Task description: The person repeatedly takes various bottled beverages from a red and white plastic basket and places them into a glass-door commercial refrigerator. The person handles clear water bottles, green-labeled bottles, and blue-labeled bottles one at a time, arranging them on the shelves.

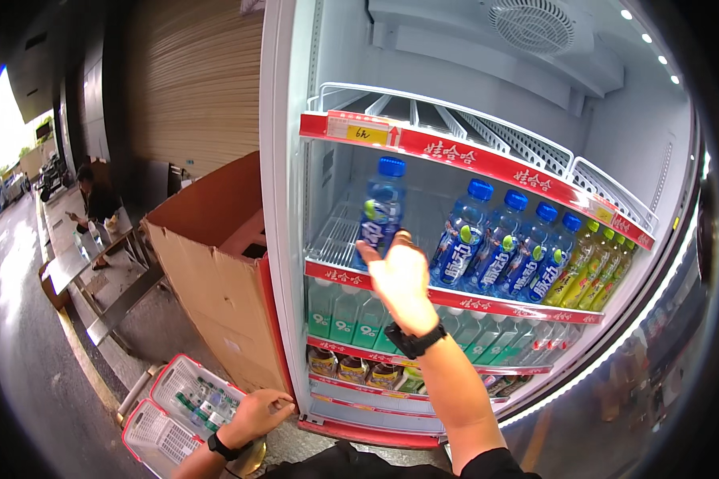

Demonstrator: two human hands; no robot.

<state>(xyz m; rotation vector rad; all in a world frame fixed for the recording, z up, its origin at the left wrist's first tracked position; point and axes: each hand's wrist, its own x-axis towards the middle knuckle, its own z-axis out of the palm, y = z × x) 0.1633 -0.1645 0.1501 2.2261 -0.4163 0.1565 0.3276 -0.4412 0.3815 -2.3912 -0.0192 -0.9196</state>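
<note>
My right hand (pixel 399 275) reaches into the upright display cooler (pixel 279 179), its fingers around the lower part of a blue plastic drink bottle (pixel 384 206) with a blue cap. This bottle stands nearly upright at the left of the second shelf, slightly blurred; my hand hides its base. Several matching blue bottles (pixel 455 251) stand in a row to the right, apart from it. Low on the left, my left hand (pixel 257 413) hangs with loosely curled fingers and nothing in it, near the cooler's lower corner and a red-rimmed white plastic basket (pixel 183 359).
Yellow-green bottles (pixel 581 263) fill that shelf's right end. Green-labelled bottles (pixel 343 314) and dark drinks (pixel 352 368) line lower shelves. A wire rack (pixel 395 108) is overhead. A large cardboard box (pixel 215 305) stands left of the cooler; beyond, a person (pixel 99 197) sits by a metal table (pixel 78 257).
</note>
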